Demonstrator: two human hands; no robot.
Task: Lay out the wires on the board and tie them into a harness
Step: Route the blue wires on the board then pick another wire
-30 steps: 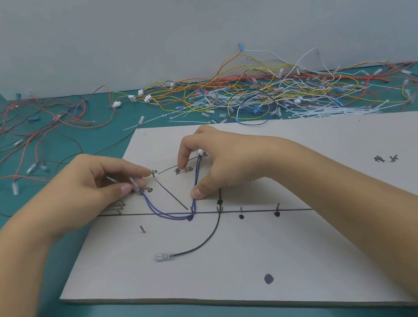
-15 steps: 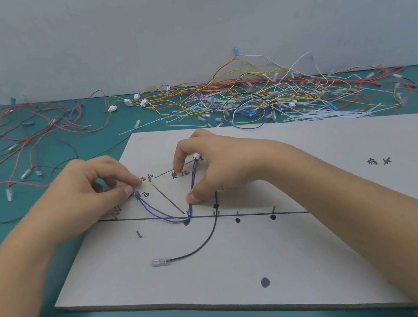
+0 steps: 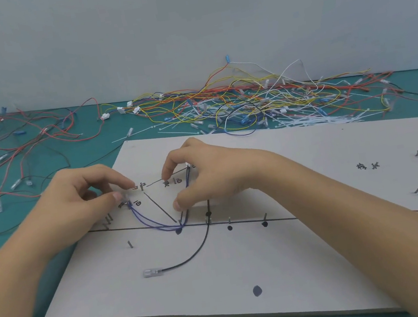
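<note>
A white board (image 3: 286, 269) with drawn black lines, dots and small nails lies on the teal table. Blue wires (image 3: 152, 222) run in a V from the upper left down to a nail near the board's middle and up again to a white connector (image 3: 188, 165). My left hand (image 3: 78, 202) pinches the clear terminal at the wires' left end. My right hand (image 3: 213, 174) presses thumb and forefinger on the board over the wires' right leg. A black wire (image 3: 195, 252) with a clear terminal (image 3: 152, 272) curves across the board below.
A big heap of loose yellow, red, white and blue wires (image 3: 261, 101) and white cable ties lies behind the board. Red and black wires (image 3: 11, 150) with terminals sprawl at the left. A grey wall stands close behind.
My left hand has shifted slightly left with the blue wires' end, drawing the left leg straighter. My right hand stays pressed in place.
</note>
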